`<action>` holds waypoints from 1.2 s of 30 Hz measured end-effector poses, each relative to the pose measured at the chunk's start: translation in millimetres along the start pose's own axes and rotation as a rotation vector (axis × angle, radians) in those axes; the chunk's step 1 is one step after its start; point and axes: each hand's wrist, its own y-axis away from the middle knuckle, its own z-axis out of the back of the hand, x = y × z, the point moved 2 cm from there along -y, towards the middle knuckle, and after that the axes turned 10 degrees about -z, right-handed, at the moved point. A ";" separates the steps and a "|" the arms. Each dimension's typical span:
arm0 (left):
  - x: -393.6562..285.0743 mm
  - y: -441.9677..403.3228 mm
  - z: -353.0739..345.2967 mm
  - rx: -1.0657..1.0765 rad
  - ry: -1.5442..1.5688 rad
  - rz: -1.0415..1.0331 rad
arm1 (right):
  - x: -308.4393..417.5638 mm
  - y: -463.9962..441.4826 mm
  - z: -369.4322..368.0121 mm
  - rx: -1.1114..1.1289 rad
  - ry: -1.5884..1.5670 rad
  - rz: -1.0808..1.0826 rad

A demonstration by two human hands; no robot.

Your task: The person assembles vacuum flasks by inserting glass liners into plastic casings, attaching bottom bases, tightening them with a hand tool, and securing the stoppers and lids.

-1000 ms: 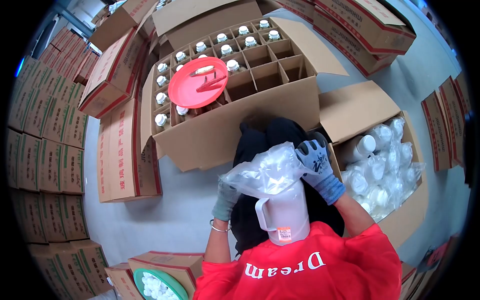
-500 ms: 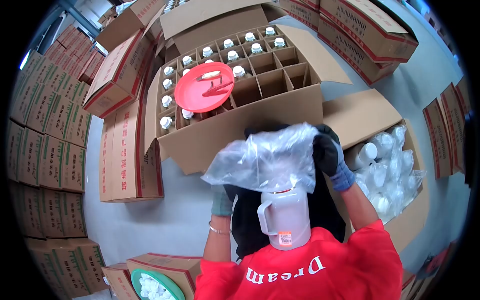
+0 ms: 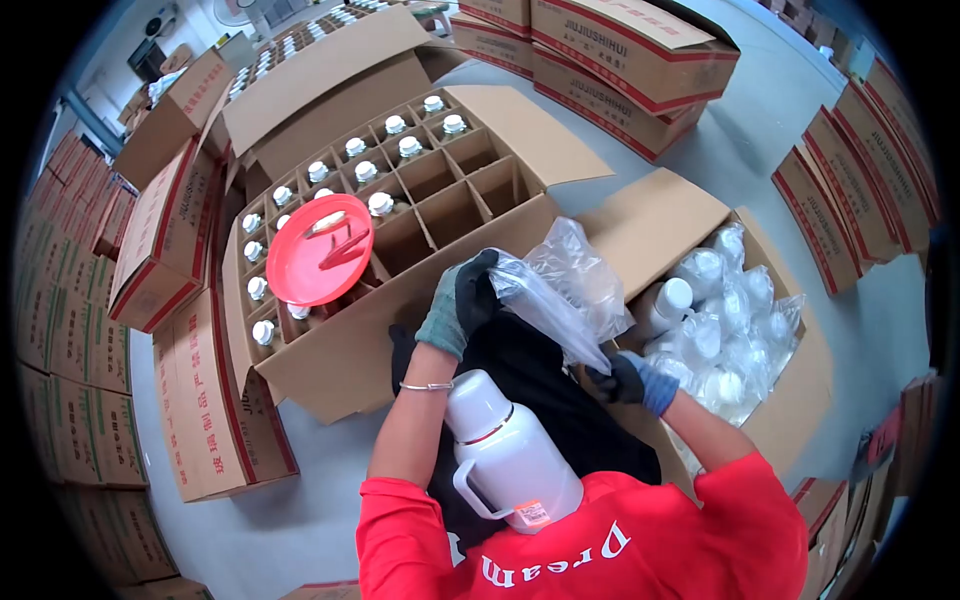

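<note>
A clear plastic bag (image 3: 555, 290) stretches between my two gloved hands. My left hand (image 3: 465, 298) is closed on its upper left end, just above the thermos. Lower on the right, my right hand (image 3: 622, 381) pinches the bag's bottom edge. A white thermos jug (image 3: 520, 455) with a side handle and an orange label leans against my red shirt, tilted to the left. Its white cap (image 3: 478, 405) is fully visible and neither hand touches it. Black cloth (image 3: 590, 415) covers my lap beneath the bag.
Ahead stands a divided carton (image 3: 400, 270) with several white-capped bottles; a red plate (image 3: 320, 250) with small tools rests on it. On the right, an open carton (image 3: 790, 420) holds several plastic-wrapped items and a white jug (image 3: 665, 302). Stacked cartons (image 3: 620, 60) stand around.
The bag has come away from over the thermos top, leaving the cap uncovered. My left hand has moved up; my right hand has moved down. The view has shifted to the right.
</note>
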 end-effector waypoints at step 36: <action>-18.1 130.1 65.4 -0.370 0.504 0.246 | 77.4 -60.7 -121.2 -0.592 1.371 0.825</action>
